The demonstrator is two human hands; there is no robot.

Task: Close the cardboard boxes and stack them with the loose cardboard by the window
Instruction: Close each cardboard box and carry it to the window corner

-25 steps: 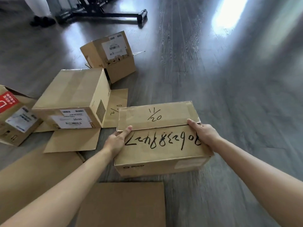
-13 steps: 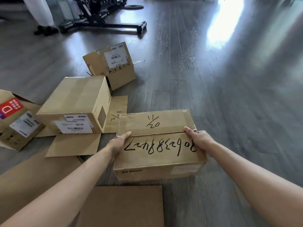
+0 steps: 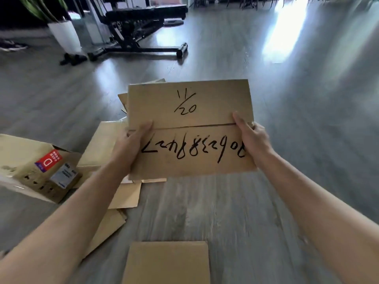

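Box in hand: closed cardboard box [image 3: 190, 128], marked "11/20", held up off the floor [image 3: 307, 140] in front of the person, top face tilted toward the camera.
Left hand [image 3: 131, 144]: grip clamps the box's left edge, thumb laid over the flap seam.
Right hand [image 3: 251, 136]: grip clamps the right edge, thumb likewise on the seam.
Why held so: thumbs likely keep the two untaped flaps down while the box is carried; a hand on each side keeps it level.
Contents: flaps meet, so nothing inside can be seen.
Box at left: second box [image 3: 39, 169] with a red label, lying on the floor; contents not visible.
Loose cardboard: flat sheets [image 3: 114, 197] on the floor below the held box, another sheet [image 3: 167, 263] nearer.
Stage, by judgement: closing done for this box; carry to window pending.
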